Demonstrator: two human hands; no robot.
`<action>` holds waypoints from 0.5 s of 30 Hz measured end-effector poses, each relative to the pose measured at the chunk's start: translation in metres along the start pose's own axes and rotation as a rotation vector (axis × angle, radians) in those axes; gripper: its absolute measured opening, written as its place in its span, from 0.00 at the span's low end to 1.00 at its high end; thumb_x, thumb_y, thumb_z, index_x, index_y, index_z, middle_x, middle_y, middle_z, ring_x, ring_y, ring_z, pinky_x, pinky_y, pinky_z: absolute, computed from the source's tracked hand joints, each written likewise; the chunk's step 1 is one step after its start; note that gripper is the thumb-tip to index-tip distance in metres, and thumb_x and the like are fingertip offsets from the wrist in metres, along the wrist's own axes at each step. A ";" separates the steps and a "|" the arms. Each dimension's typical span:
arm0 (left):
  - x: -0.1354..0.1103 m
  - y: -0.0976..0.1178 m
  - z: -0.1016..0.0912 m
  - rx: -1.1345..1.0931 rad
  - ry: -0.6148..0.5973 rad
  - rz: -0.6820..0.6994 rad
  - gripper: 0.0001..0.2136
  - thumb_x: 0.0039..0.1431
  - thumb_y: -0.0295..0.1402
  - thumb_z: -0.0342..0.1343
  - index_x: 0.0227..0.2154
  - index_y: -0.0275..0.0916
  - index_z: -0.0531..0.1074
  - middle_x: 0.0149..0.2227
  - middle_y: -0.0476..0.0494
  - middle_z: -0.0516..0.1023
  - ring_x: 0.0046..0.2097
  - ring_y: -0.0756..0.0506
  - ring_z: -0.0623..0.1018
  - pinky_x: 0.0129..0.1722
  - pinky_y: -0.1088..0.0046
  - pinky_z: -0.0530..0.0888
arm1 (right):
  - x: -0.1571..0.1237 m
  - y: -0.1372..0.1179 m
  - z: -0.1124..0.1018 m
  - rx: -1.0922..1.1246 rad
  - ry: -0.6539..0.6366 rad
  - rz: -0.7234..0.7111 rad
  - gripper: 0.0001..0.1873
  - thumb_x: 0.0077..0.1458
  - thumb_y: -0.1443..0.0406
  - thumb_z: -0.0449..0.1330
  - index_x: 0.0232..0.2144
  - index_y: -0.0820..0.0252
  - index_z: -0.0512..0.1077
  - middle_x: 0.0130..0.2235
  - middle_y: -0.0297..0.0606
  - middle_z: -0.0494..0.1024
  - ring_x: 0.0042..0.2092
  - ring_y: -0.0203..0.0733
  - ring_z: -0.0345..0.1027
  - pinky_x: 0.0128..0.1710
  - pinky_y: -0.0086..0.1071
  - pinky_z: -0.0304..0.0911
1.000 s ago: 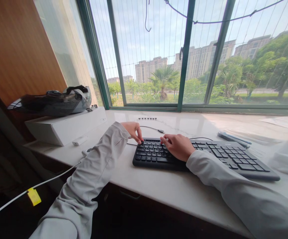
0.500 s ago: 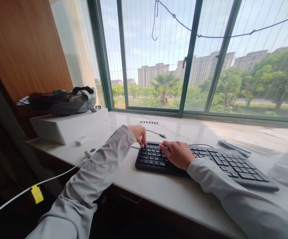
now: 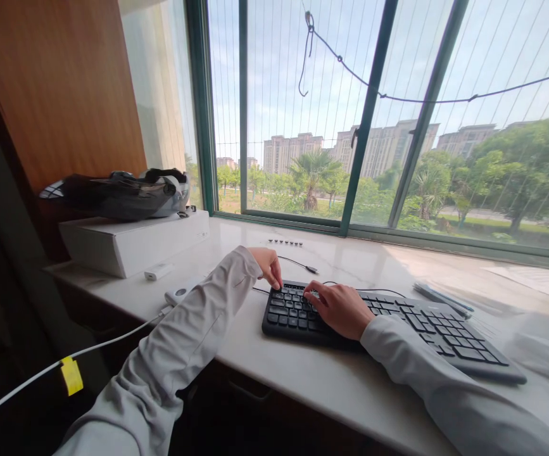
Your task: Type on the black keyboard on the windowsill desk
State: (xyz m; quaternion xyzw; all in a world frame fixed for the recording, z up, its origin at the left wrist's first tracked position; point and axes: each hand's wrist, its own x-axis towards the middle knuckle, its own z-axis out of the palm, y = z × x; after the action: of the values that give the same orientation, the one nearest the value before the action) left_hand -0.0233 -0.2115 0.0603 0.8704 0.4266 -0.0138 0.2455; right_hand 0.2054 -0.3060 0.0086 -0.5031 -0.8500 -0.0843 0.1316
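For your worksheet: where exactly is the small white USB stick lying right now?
In the head view, the white USB stick lies at the left on the marble sill, just in front of the white box, left of the keyboard.

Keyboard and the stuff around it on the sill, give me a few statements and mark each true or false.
1. Both hands rest on the left part of the black keyboard. True: the left hand is at its far left corner, the right hand beside it.
2. The right hand holds a pen. False: it holds nothing, fingers on the keys.
3. A white box lies to the left with a dark bag on top. True.
4. The white cable carries a red tag. False: the tag is yellow.
5. The keyboard stands on a wooden floor. False: it lies on the pale stone sill.
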 end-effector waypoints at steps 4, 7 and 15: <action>0.006 -0.011 0.001 -0.146 -0.058 -0.031 0.23 0.33 0.46 0.67 0.35 0.41 0.79 0.31 0.46 0.78 0.20 0.56 0.62 0.21 0.77 0.61 | 0.003 -0.008 -0.008 -0.048 -0.046 0.009 0.22 0.62 0.53 0.40 0.46 0.51 0.69 0.31 0.37 0.77 0.35 0.42 0.71 0.33 0.31 0.53; 0.009 -0.020 0.005 -0.245 -0.014 -0.075 0.25 0.29 0.45 0.69 0.34 0.39 0.78 0.30 0.47 0.76 0.20 0.56 0.62 0.21 0.77 0.60 | 0.009 -0.021 -0.014 -0.099 -0.059 -0.045 0.24 0.63 0.54 0.38 0.46 0.53 0.70 0.34 0.41 0.78 0.37 0.42 0.72 0.34 0.31 0.54; 0.018 -0.035 0.012 -0.298 -0.014 -0.137 0.28 0.32 0.43 0.69 0.39 0.35 0.75 0.34 0.44 0.74 0.23 0.54 0.66 0.24 0.76 0.64 | 0.027 -0.042 -0.005 -0.152 -0.038 -0.149 0.28 0.63 0.53 0.34 0.47 0.49 0.71 0.35 0.42 0.79 0.36 0.43 0.73 0.32 0.31 0.55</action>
State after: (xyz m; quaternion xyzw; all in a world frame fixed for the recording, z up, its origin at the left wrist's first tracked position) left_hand -0.0359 -0.1852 0.0309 0.7932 0.4803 0.0266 0.3734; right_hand 0.1566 -0.3054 0.0215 -0.4485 -0.8785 -0.1486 0.0704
